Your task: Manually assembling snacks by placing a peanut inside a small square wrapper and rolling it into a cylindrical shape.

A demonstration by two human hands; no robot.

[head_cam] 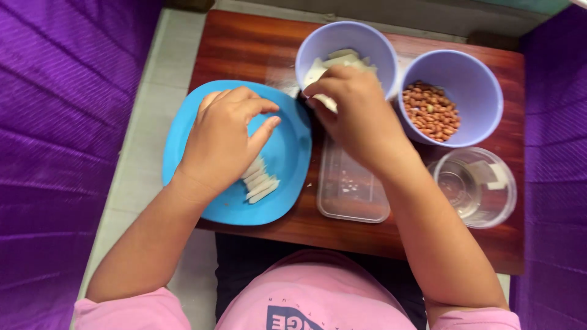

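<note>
White strips (260, 181): thin, pale and flat; a small row is laid side by side on the blue plate (287, 153).
White pieces (333, 64): more of them are piled in the near purple bowl (318, 46).
Left hand (223, 143): held low over the plate, fingers curled in, nothing seen held.
Right hand (354, 113): bent over the bowl's rim, one white piece (325, 101) pinched in the fingertips.
Peanuts (431, 110): kept in the second purple bowl (477, 79).
Clear lid (351, 189): laid flat on the wooden table (244, 43).
</note>
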